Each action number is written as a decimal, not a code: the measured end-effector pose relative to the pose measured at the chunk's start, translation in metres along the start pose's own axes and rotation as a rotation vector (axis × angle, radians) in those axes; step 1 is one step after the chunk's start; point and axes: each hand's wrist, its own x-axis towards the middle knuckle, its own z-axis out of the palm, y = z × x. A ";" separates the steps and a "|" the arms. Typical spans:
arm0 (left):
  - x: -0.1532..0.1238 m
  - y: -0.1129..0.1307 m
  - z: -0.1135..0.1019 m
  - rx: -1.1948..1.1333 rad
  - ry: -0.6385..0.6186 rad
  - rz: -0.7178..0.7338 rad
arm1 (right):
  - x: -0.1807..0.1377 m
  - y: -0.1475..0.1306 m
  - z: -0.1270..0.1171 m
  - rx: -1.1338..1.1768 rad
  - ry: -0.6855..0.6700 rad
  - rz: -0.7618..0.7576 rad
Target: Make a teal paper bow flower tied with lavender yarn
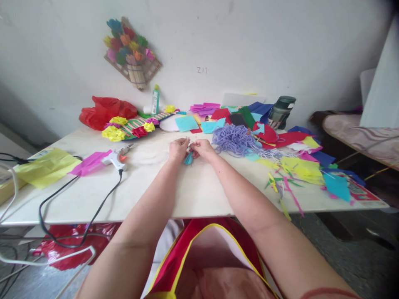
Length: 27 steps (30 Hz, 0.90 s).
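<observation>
Over the middle of the white table, my two hands meet close together. My left hand (178, 149) is closed in a pinch on a thin dark string that loops between my fingertips. My right hand (201, 148) pinches the same string from the other side. Just below my fingers hangs a small gathered bunch of teal crepe paper (188, 158), partly covered by them. A heap of lilac yarn (232, 140) lies a little beyond my right hand.
A white hot glue gun (116, 159) with a black cord rests left on magenta paper (90, 163), beside yellow paper (50, 166). A guitar-shaped craft (137, 126) with paper flowers lies behind. Coloured paper scraps (301, 169) and a dark bottle (281, 112) are at right.
</observation>
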 end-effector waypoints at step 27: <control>0.001 0.007 -0.005 -0.120 -0.190 -0.027 | -0.002 -0.005 -0.006 -0.145 -0.031 -0.030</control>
